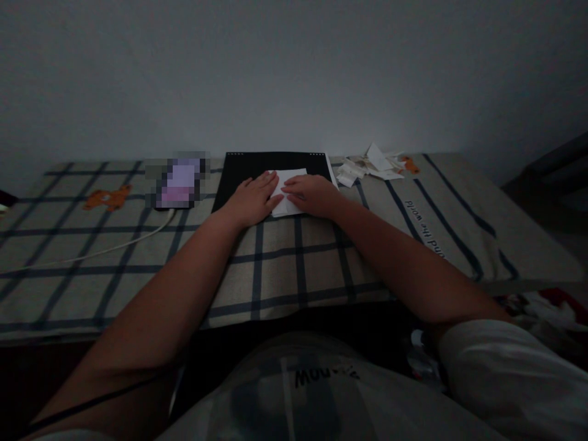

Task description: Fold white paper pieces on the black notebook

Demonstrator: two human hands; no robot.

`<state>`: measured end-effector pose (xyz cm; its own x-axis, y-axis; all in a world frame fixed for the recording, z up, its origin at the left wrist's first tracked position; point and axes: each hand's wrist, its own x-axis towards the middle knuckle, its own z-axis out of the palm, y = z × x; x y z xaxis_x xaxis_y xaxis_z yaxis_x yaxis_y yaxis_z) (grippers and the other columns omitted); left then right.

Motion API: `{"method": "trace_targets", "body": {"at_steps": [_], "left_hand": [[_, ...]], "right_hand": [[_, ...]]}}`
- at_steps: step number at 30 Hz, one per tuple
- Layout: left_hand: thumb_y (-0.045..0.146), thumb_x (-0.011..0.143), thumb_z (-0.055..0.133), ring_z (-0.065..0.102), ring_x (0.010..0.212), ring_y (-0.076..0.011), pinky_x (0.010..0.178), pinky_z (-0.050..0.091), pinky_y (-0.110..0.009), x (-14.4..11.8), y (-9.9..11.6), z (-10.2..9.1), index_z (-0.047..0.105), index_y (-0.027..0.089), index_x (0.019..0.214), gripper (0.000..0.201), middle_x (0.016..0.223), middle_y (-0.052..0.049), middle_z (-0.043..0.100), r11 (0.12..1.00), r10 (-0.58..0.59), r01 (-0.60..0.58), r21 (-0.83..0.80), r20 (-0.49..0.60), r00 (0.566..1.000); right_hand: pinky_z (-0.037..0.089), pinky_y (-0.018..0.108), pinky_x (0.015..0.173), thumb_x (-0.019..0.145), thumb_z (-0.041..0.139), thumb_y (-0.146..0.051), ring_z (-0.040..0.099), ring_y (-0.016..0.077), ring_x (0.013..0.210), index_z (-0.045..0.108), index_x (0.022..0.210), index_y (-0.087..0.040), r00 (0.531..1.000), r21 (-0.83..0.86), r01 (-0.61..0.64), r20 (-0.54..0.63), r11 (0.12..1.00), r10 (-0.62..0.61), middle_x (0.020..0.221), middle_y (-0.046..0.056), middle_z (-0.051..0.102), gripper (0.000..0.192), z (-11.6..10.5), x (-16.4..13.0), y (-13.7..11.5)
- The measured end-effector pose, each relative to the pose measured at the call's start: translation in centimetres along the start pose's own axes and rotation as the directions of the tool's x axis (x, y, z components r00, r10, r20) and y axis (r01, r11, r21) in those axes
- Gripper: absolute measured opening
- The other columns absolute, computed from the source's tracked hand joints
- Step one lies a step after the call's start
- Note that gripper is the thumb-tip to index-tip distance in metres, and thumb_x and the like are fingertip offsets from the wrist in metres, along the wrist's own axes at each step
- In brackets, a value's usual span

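While the dark mat [239,177] lies beneath, left hand [250,199] and right hand [312,195] press flat, fingers spread, on the white paper [290,179]

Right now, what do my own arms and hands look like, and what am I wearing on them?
Both forearms are bare from the elbow down, with nothing worn on the wrists that shows in this dim light. The left hand and right hand are bare too: no gloves, and no rings to be made out on the fingers. A short white sleeve covers the right upper arm.

pixelated object [178,182] beside black board [239,177]
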<state>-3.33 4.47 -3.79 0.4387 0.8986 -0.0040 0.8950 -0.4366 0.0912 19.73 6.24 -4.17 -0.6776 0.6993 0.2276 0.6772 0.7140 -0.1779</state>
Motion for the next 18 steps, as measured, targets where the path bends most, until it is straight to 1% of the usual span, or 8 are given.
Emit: {"method": "trace_targets", "body": {"at_steps": [2,4,7,9,10,12,15,18], "left_hand": [[0.048,0.118,0.035,0.028,0.179,-0.0345,0.144,0.027,-0.055,0.08,-0.11,0.12,0.037,0.005,0.180,0.076,0.191,-0.022,0.030,1.000,0.022,-0.022,-0.006,-0.021,1.000],[0.049,0.116,0.039,0.033,0.176,-0.0373,0.144,0.029,-0.055,0.15,-0.17,0.11,0.041,0.002,0.177,0.077,0.189,-0.024,0.034,0.998,0.055,-0.056,-0.011,-0.068,0.996],[0.048,0.114,0.043,0.047,0.167,-0.0395,0.141,0.035,-0.057,0.12,-0.14,-0.12,0.053,0.005,0.170,0.072,0.179,-0.024,0.053,0.993,0.114,-0.117,-0.020,-0.132,0.985],[0.048,0.115,0.040,0.055,0.160,-0.0372,0.139,0.040,-0.055,0.01,-0.09,-0.30,0.064,0.008,0.163,0.067,0.170,-0.021,0.063,0.989,0.145,-0.149,-0.020,-0.138,0.980],[0.047,0.115,0.037,0.057,0.159,-0.0357,0.139,0.041,-0.053,-0.07,-0.09,-0.35,0.068,0.009,0.160,0.066,0.168,-0.019,0.066,0.987,0.153,-0.157,-0.019,-0.135,0.979],[0.045,0.116,0.031,0.058,0.160,-0.0335,0.139,0.041,-0.050,-0.23,-0.12,-0.35,0.069,0.009,0.158,0.067,0.168,-0.019,0.066,0.987,0.157,-0.162,-0.026,-0.127,0.979],[0.043,0.116,0.029,0.052,0.166,-0.0324,0.142,0.037,-0.050,-0.43,-0.18,-0.20,0.062,0.004,0.165,0.071,0.176,-0.021,0.058,0.985,0.163,-0.167,-0.033,-0.100,0.982],[0.043,0.116,0.027,0.046,0.171,-0.0320,0.144,0.031,-0.046,-0.55,-0.12,-0.09,0.055,-0.001,0.169,0.074,0.180,-0.023,0.050,0.988,0.149,-0.151,-0.019,-0.070,0.986]], "right_hand": [[0.053,0.049,0.121,0.113,0.052,-0.026,0.067,0.0326,0.149,0.078,0.151,-0.017,1.000,0.001,-0.004,0.022,1.000,0.004,0.161,0.017,0.073,0.047,0.02,-0.02,0.02],[0.052,0.048,0.122,0.113,0.052,-0.025,0.066,0.0323,0.149,0.078,0.152,-0.016,1.000,0.006,-0.001,0.026,1.000,0.001,0.162,0.017,0.072,0.048,0.03,-0.02,0.01],[0.053,0.048,0.120,0.113,0.052,-0.025,0.066,0.0325,0.148,0.079,0.150,-0.017,1.000,0.016,-0.001,0.023,1.000,0.001,0.162,0.017,0.071,0.047,0.02,0.00,-0.01],[0.053,0.048,0.120,0.113,0.051,-0.026,0.067,0.0318,0.148,0.079,0.149,-0.018,1.000,0.019,-0.005,0.021,1.000,0.004,0.162,0.016,0.072,0.046,0.02,-0.01,0.02],[0.053,0.047,0.120,0.114,0.051,-0.026,0.067,0.0311,0.147,0.080,0.149,-0.018,1.000,0.019,-0.004,0.020,1.000,0.003,0.161,0.016,0.072,0.046,0.04,-0.02,0.07],[0.052,0.046,0.120,0.114,0.050,-0.027,0.067,0.0297,0.147,0.080,0.148,-0.019,1.000,0.021,0.006,0.021,1.000,-0.006,0.161,0.015,0.072,0.046,0.07,-0.03,0.20],[0.051,0.045,0.123,0.114,0.049,-0.027,0.066,0.0295,0.148,0.077,0.152,-0.017,0.999,0.023,0.016,0.030,1.000,-0.017,0.163,0.015,0.071,0.048,0.10,-0.04,0.35],[0.050,0.046,0.125,0.113,0.048,-0.026,0.065,0.0309,0.151,0.072,0.157,-0.013,0.999,0.019,0.005,0.037,1.000,-0.005,0.165,0.018,0.069,0.051,0.07,-0.01,0.32]]}}
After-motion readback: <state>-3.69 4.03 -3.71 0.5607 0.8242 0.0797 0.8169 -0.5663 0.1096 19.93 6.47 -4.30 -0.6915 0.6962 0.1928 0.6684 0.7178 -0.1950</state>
